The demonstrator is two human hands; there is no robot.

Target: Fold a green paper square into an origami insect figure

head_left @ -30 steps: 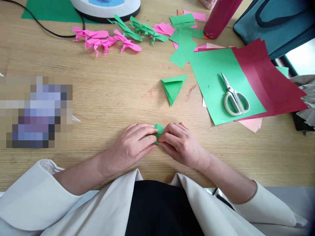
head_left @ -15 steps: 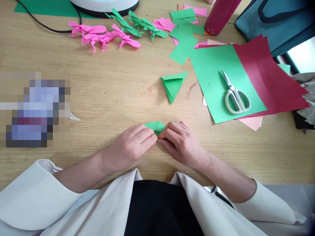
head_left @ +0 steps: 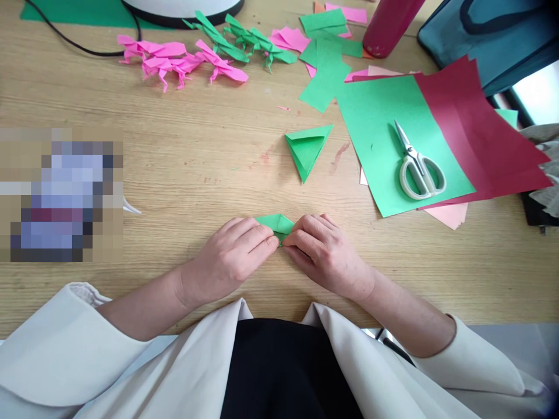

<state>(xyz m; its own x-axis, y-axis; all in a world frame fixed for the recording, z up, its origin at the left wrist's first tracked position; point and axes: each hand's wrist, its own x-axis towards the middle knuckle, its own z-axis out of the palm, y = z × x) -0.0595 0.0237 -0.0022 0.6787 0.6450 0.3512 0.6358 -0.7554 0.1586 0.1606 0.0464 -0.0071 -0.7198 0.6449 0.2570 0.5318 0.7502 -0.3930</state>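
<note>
Near the front edge of the wooden table, a small folded green paper [head_left: 279, 223] is pinched between both hands. My left hand [head_left: 238, 250] grips its left end, thumb and fingers pressed together. On the right end, my right hand [head_left: 327, 253] is closed with curled fingers. Most of the paper's lower part is hidden by the fingertips. Beyond the hands lies a green folded triangle [head_left: 308, 152], touched by neither hand.
White-handled scissors [head_left: 419, 169] lie on a green sheet [head_left: 371, 134] over red sheets [head_left: 484, 145]. Pink folded figures [head_left: 161, 58] and green ones [head_left: 257, 43] stand at the back, near a red bottle [head_left: 391, 26]. A blurred-out object [head_left: 65, 198] is at left.
The fingertips have parted slightly, so a bit more green paper shows between them. Otherwise the view has only shifted a little.
</note>
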